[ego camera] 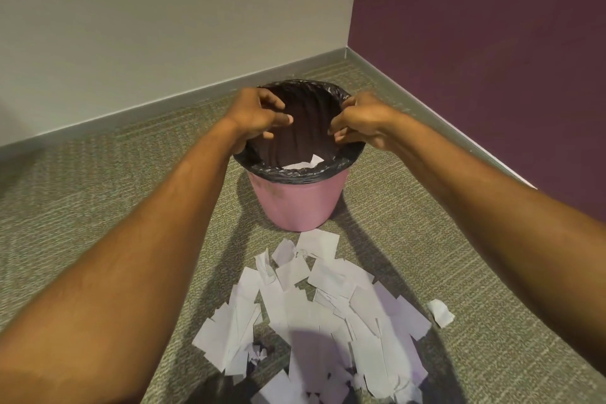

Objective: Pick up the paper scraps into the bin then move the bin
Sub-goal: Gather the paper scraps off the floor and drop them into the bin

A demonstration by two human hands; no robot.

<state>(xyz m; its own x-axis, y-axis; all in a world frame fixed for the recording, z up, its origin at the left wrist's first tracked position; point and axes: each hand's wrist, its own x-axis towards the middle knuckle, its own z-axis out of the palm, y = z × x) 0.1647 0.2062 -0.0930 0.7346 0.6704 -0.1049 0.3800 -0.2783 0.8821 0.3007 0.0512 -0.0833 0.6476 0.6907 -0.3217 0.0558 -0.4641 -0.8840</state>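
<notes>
A pink bin lined with a black bag was observed standing upright on the carpeted floor, near the corner formed by a beige wall and a purple wall. The left hand was positioned over the left side of the bin mouth, the right hand over the right side. The fingers of both hands were curled and loosely spread above the opening; nothing was seen held between them. White scraps were noted inside the bag, below and nearer than the fingertips. A large pile of paper scraps was recorded on the floor just in front of the bin, well nearer than the fingers, between the two forearms. One stray scrap lay apart at the pile's right edge.
</notes>
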